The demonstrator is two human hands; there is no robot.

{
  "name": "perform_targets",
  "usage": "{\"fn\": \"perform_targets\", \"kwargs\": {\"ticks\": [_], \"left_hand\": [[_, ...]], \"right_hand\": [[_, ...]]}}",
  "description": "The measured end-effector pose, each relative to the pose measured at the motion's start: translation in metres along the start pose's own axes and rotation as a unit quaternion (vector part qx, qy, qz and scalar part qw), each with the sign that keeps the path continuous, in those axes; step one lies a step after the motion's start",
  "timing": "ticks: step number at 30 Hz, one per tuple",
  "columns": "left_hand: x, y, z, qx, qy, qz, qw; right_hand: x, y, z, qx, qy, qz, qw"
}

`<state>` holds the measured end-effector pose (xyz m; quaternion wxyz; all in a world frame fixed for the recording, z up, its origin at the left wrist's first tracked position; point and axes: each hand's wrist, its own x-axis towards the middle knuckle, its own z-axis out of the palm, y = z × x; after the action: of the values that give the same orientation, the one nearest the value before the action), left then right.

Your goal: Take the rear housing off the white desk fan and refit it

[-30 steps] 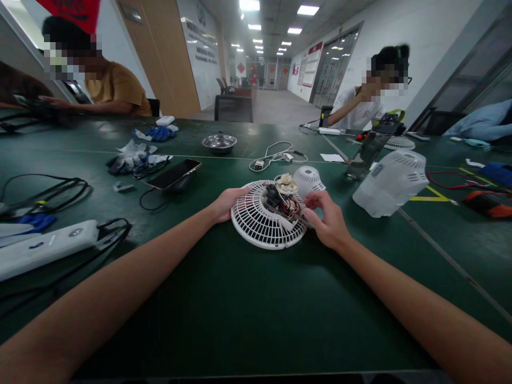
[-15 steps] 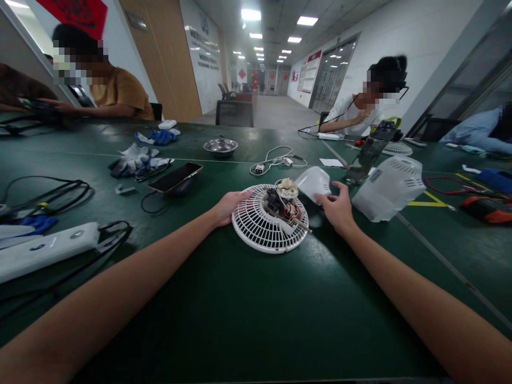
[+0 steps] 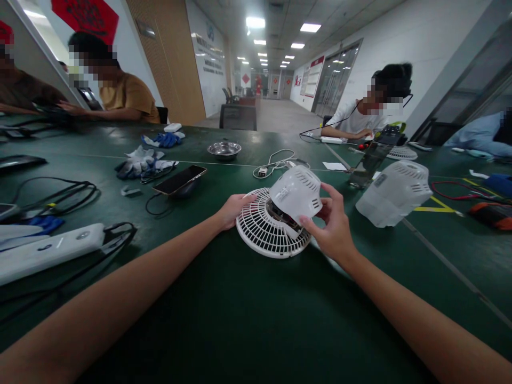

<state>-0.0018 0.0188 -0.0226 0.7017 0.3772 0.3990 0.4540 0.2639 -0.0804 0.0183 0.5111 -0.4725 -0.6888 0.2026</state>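
Note:
My left hand (image 3: 234, 211) grips the left rim of a round white fan grille (image 3: 260, 234) with its fingers closed on the edge. Over the middle of the grille sits a white plastic motor cover (image 3: 294, 192), tilted, with vent slots on its side. My right hand (image 3: 330, 224) pinches this cover at its right side, thumb in front and fingers behind. Below the cover's lower edge a strip of the dark motor parts (image 3: 282, 214) shows; the rest is hidden. Behind the grille lies a white power cord (image 3: 276, 164).
At right stand a translucent white plastic housing (image 3: 394, 194) and a water bottle (image 3: 370, 157). A metal bowl (image 3: 224, 149), phone (image 3: 180, 180) and gloves (image 3: 140, 162) lie at the back and left. A white power strip (image 3: 52, 253) is at far left. Several people sit around the table.
My right hand has brought the white cover leftward from beside the grille onto its centre, over the wired motor parts. My left hand still holds the rim. The camera view has shifted slightly.

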Motion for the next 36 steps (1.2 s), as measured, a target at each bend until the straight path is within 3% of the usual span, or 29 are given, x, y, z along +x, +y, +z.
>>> {"fn": "perform_targets", "kwargs": {"ticks": [3, 5, 10, 19, 24, 29, 36], "left_hand": [[-0.004, 0.001, 0.004, 0.064, 0.056, 0.088, 0.992], [-0.009, 0.003, 0.006, 0.158, 0.075, 0.168, 0.97], [-0.03, 0.014, 0.017, 0.375, 0.003, 0.293, 0.879], [-0.054, 0.032, 0.043, 0.384, -0.122, 0.289, 0.868], [-0.051, 0.039, 0.038, 0.457, -0.148, 0.329, 0.813], [-0.039, 0.032, 0.029, 0.539, -0.195, 0.373, 0.729], [-0.041, 0.042, 0.031, 0.593, -0.204, 0.37, 0.685]], "right_hand": [[0.002, 0.0, -0.002, -0.029, -0.004, -0.026, 0.999], [0.003, 0.002, -0.001, -0.07, -0.016, -0.051, 0.996], [0.005, 0.005, -0.001, -0.155, -0.046, -0.097, 0.982], [0.008, 0.007, -0.013, -0.164, -0.08, -0.115, 0.976], [0.005, 0.005, -0.015, -0.135, -0.121, -0.167, 0.969], [0.007, 0.005, -0.017, -0.112, -0.12, -0.193, 0.967], [0.007, 0.003, -0.019, -0.158, -0.142, -0.191, 0.958]]}}
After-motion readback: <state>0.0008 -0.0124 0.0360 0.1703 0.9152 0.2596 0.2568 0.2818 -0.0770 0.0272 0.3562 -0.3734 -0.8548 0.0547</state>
